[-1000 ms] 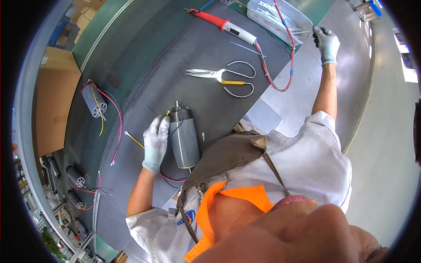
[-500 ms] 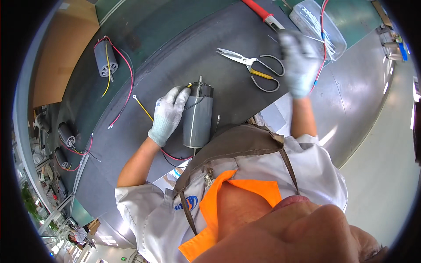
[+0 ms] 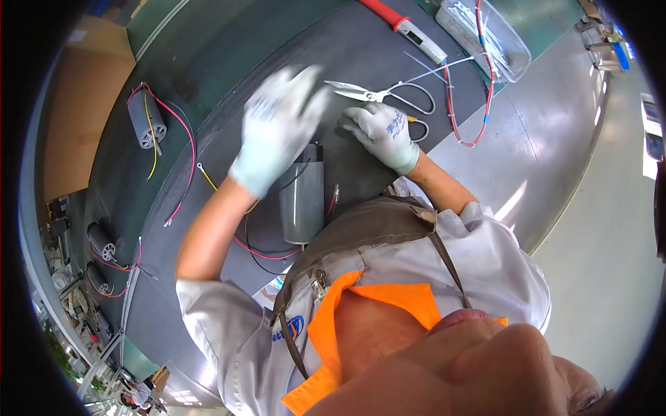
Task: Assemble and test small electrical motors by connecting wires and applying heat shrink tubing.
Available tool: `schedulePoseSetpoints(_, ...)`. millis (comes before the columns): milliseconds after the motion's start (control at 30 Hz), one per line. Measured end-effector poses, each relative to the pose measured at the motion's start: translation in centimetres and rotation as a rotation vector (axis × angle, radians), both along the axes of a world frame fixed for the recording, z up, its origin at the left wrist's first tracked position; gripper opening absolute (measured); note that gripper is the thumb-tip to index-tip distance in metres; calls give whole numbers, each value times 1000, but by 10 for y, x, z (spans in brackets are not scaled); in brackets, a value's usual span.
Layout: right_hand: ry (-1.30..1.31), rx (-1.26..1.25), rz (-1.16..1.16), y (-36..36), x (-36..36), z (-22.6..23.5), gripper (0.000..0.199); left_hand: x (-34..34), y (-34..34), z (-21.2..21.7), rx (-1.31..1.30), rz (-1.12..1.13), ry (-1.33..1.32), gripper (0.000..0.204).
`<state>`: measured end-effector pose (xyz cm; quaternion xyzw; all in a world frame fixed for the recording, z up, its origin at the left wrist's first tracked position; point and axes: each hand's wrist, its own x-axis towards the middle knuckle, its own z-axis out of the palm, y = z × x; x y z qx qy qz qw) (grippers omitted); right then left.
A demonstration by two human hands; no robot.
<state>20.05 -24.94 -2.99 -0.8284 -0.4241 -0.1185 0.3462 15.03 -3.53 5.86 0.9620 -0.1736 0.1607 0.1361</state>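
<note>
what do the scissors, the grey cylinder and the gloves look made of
Scissors: bare shiny metal, bright glints, loop handles too. Grey cylinder: probably metal with a dull matt finish. Gloves on the left hand and right hand: pale knit fabric, seemingly coated.

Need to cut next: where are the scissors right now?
In the head view, the scissors lie on the dark mat toward the far right, just beyond the gloved right hand, with the red-handled tool further back.

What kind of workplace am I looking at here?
Probably an electric-motor assembly or repair bench in a workshop: grey cylindrical motors with coloured wire leads lie on a dark bench mat, beside steel scissors and a red-handled soldering iron.
</note>
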Motion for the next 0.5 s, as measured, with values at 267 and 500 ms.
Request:
schedulePoseSetpoints(267, -78, -108, 31, -27, 2, 15, 26, 148, -110, -37, -727, -199, 957, 34)
schedulePoseSetpoints(500, -215, 16, -500, -133, 62, 63, 38, 130, -93, -43, -588, -176, 795, 29)
